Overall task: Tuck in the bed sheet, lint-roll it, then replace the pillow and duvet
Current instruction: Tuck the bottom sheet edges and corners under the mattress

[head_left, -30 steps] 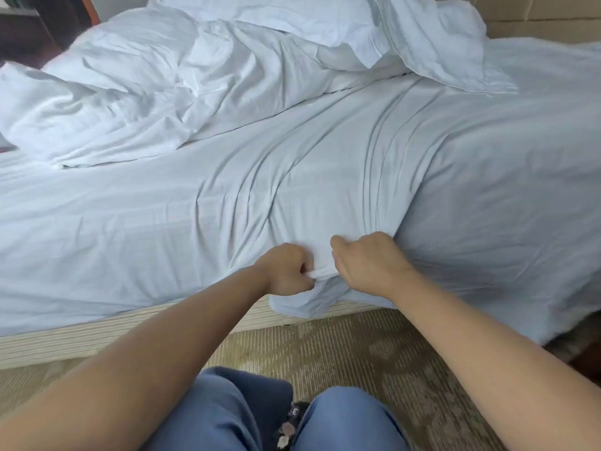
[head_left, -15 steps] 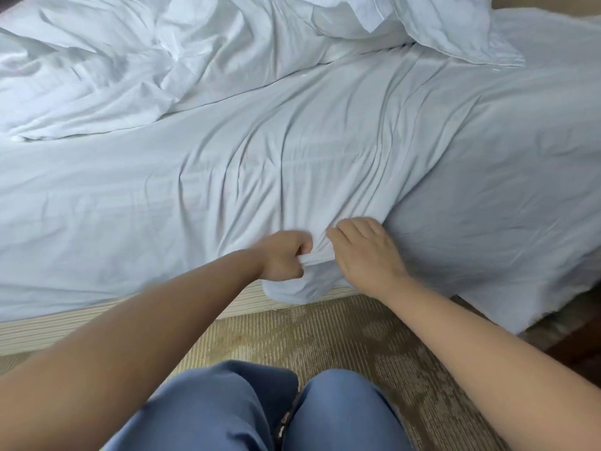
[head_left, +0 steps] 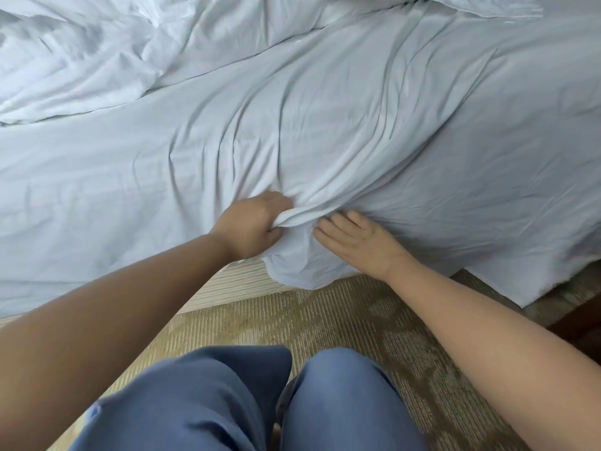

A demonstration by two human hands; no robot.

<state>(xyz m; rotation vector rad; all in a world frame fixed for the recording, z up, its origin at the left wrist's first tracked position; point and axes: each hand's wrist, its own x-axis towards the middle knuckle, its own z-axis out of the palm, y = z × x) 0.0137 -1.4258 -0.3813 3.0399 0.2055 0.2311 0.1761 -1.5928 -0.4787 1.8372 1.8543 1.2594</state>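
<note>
Pale blue-white cotton bed sheet (head_left: 325,125) covers the whole mattress top and drapes over the near side. Surface is rucked, with long creases running toward the near edge. To the right it hangs loose down to the floor; at centre a flap dangles untucked just above the base.

Crumpled white duvet (head_left: 81,50) heaped at the far left of the bed, lying on the sheet. Corner of a white pillow (head_left: 481,4) shows at the top right edge, also on the sheet. Neither is back in place.

Beige patterned carpet (head_left: 325,320) below. Striped tan bed base (head_left: 234,284) exposed beneath the mattress edge. Person's knees in blue trousers (head_left: 260,402) at the bottom of the view.

Left hand (head_left: 250,222) has its fingers curled round a bunched fold of sheet at the mattress edge, clamped on it. Right hand (head_left: 354,239) lies just beside it with fingers straight and spread, flat against the hanging cloth, gripping nothing.

Handling, by judgement: thin, light, limp fabric. It will not hold a shape and follows any pull, so creases travel across the top. Best taken near the hem in a gathered handful, drawn taut downward, then pushed under the mattress with a flat palm. Tucking step in hand; lint-rolling not begun.
</note>
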